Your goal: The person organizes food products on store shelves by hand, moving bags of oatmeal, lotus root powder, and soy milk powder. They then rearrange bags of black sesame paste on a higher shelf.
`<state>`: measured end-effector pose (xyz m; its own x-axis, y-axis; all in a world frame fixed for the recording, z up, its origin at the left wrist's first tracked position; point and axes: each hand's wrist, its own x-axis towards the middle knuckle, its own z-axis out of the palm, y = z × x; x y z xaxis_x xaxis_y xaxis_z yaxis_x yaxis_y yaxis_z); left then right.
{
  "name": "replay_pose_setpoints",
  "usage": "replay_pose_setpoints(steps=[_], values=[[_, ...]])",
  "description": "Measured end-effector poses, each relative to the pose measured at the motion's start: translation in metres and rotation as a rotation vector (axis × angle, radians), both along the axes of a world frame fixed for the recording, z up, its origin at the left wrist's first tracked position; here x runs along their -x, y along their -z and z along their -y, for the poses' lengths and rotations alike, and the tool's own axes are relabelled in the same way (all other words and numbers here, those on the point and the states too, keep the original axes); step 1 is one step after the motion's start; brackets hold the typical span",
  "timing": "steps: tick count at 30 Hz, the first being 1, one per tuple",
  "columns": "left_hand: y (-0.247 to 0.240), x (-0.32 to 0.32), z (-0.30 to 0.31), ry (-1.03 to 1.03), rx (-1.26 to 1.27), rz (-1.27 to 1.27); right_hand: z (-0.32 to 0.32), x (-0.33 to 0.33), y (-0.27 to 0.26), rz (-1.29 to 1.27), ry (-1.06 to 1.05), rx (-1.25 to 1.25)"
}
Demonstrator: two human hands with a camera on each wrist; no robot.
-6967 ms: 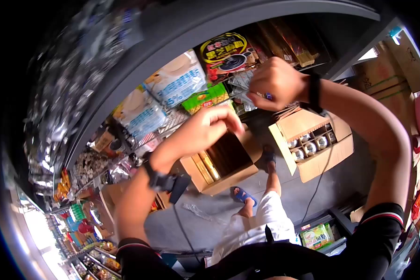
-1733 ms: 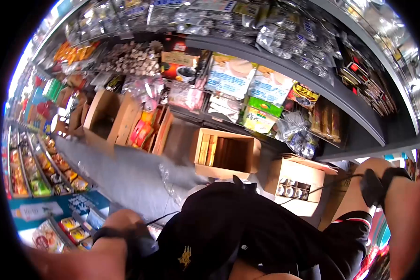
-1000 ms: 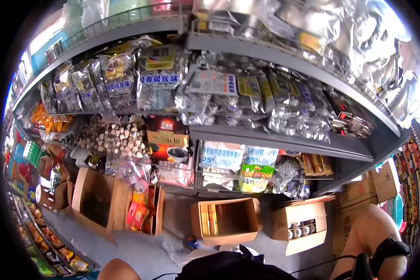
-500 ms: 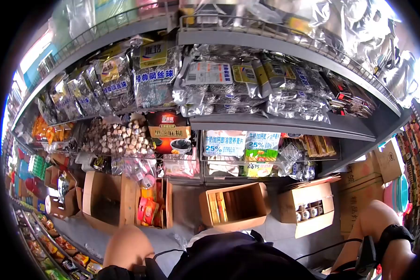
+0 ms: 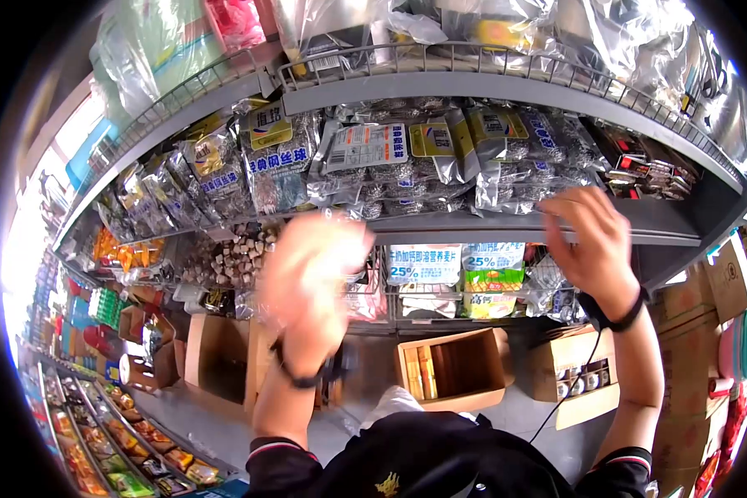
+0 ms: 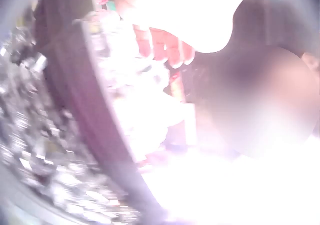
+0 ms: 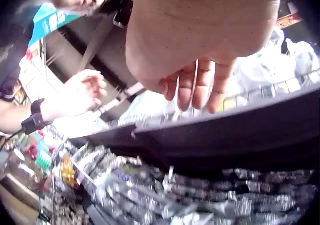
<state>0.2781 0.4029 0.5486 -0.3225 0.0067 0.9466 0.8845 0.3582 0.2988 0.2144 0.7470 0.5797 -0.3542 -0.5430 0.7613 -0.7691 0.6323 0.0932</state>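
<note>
- Silver packs [image 5: 398,170] were laid in a flat, overlapping stack on the middle grey shelf [image 5: 660,220], in front of the person and above the cartons.
- Their clear, shiny wrapping was creased and caught by the light, and coils of metallic mesh were seen through it.
- On the top of the stack, a white label [image 5: 365,148] was printed with a barcode, and an olive-gold label [image 5: 432,139] was set to its right, with blue characters between them.
- To the left, upright packs [image 5: 278,158] of the same kind were leaned in a row, each marked with a gold-toned label and blue characters.
- The left hand [image 5: 315,274] was raised before the shelf's lower front and was badly blurred in the head view; in the right wrist view its fingers were seen loosely bent, with nothing gripped.
- The right hand [image 5: 588,241] was held near the right end of the stack, its fingers loosely extended and slightly bent, with nothing pinched; whether the wrapping was touched could not be told.
- Below the shelf, white bags [image 5: 423,264] with blue lettering were displayed.
- On the floor, one carton [image 5: 481,390] was partly filled with gold packs [image 5: 422,372]; another carton [image 5: 589,407] was fitted with dividers.
</note>
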Motion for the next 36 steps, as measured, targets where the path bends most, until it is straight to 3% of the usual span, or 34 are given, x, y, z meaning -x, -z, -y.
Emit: replay_pose_setpoints(steps=[1,4,6,8,9,12,18,21,22,24,26,30,32,34,36], values=[[0.008,0.045,-0.006,-0.173,0.133,0.202,0.012,0.020,0.015,-0.021,0.021,-0.042],[0.066,0.138,0.032,-0.602,0.557,0.290,0.048,0.069,0.059,0.074,0.101,-0.082],[0.091,0.164,0.053,-0.691,0.704,0.418,0.074,0.102,0.076,0.084,0.163,-0.190],[0.100,0.177,0.061,-0.647,0.725,0.428,0.098,0.129,0.087,0.013,0.180,-0.291],[0.098,0.177,0.063,-0.631,0.733,0.437,0.105,0.141,0.097,0.164,0.239,-0.367],[0.099,0.181,0.067,-0.597,0.771,0.441,0.120,0.151,0.102,0.126,0.376,-0.457],[0.099,0.198,0.060,-0.655,0.816,0.404,0.125,0.164,0.106,0.116,0.423,-0.426],[0.100,0.193,0.048,-0.651,0.767,0.452,0.129,0.153,0.109,0.115,0.547,-0.474],[0.102,0.188,0.043,-0.652,0.747,0.457,0.128,0.148,0.109,0.019,0.510,-0.424],[0.104,0.178,0.024,-0.731,0.786,0.440,0.115,0.124,0.091,0.157,0.312,-0.275],[0.106,0.171,-0.005,-0.520,0.644,0.353,0.078,0.113,0.081,0.145,0.280,0.004],[0.098,0.161,-0.084,-0.030,0.454,0.372,-0.055,0.140,0.100,-0.008,0.581,0.448],[0.095,0.169,-0.122,-0.071,0.436,0.374,-0.106,0.150,0.112,0.131,0.662,0.651],[0.095,0.182,-0.158,-0.177,0.412,0.378,-0.142,0.176,0.128,0.301,0.234,0.882],[0.096,0.194,-0.183,-0.419,0.557,0.338,-0.160,0.189,0.144,0.477,0.188,0.699]])
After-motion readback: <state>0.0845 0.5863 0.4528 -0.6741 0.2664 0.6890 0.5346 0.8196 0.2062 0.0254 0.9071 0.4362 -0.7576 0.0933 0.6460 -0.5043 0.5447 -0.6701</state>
